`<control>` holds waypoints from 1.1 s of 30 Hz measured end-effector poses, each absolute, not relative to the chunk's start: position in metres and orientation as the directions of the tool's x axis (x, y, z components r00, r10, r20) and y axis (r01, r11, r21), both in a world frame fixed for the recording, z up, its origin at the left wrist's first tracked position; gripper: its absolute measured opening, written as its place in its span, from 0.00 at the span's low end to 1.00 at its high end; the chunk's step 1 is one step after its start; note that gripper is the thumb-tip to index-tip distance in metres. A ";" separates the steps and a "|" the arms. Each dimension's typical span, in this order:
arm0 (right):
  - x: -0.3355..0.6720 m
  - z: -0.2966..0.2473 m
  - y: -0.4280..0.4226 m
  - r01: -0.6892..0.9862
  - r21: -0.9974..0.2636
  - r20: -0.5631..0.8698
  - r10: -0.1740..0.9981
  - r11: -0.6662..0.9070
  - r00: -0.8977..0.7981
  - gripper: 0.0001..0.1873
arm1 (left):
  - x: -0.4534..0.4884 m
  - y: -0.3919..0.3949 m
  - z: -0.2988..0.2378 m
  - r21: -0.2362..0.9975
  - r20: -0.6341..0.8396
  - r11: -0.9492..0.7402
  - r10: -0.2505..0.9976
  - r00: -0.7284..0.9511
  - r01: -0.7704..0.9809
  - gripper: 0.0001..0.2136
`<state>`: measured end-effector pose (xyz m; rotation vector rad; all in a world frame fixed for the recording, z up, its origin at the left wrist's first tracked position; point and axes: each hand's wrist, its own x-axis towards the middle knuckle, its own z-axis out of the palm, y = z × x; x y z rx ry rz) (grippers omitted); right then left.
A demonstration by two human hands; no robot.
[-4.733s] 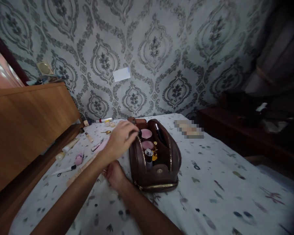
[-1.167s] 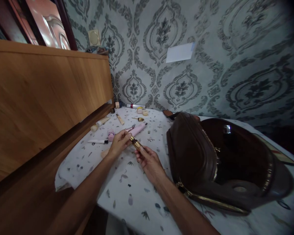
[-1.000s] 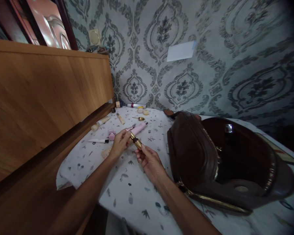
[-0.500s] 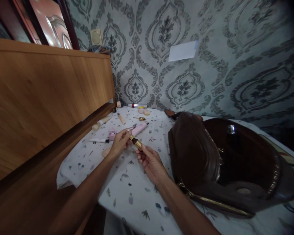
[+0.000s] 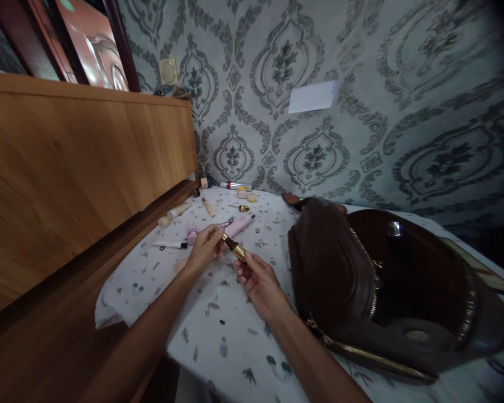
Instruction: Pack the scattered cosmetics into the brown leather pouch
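Observation:
Both hands hold a small gold and black cosmetic tube point(image 5: 234, 248) above the patterned white sheet point(image 5: 218, 313). My left hand point(image 5: 205, 249) pinches its upper, far end. My right hand point(image 5: 258, 281) grips its lower, near end with curled fingers. A large brown leather toiletry bag point(image 5: 361, 285) lies open on its side just right of my right hand. A pink tube point(image 5: 239, 225) lies on the sheet just beyond my left hand.
Several small cosmetics lie scattered at the far end of the sheet: a cream tube point(image 5: 174, 212), a white pencil point(image 5: 168, 244), a pink jar point(image 5: 192, 233), a silver and red tube point(image 5: 234, 185). A wooden headboard point(image 5: 75, 168) runs along the left. Patterned wallpaper point(image 5: 319, 140) stands behind.
Earlier my hands were at the upright bag with items in it; now the bag lies tipped and both hands hold the gold tube. Over the last second the hands barely shifted.

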<state>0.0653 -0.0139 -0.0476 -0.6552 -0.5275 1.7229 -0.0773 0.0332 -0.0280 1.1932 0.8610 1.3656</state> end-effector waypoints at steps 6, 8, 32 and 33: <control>0.066 -0.047 -0.014 -0.710 -0.668 -0.139 0.975 -0.224 -0.176 0.24 | -0.076 0.031 -0.026 0.947 0.175 -0.144 0.981 0.086 -0.286 0.21; 0.066 -0.046 -0.015 -0.708 -0.668 -0.139 0.973 -0.231 -0.186 0.24 | -0.077 0.031 -0.027 0.955 0.169 -0.144 0.982 0.079 -0.258 0.21; 0.064 -0.048 -0.013 -0.686 -0.686 -0.175 0.971 -0.241 -0.166 0.25 | -0.078 0.032 -0.028 0.966 0.136 -0.113 0.987 0.084 -0.234 0.21; 0.064 -0.049 -0.013 -0.685 -0.686 -0.174 0.970 -0.245 -0.173 0.25 | -0.078 0.032 -0.028 0.967 0.136 -0.113 0.987 0.086 -0.230 0.21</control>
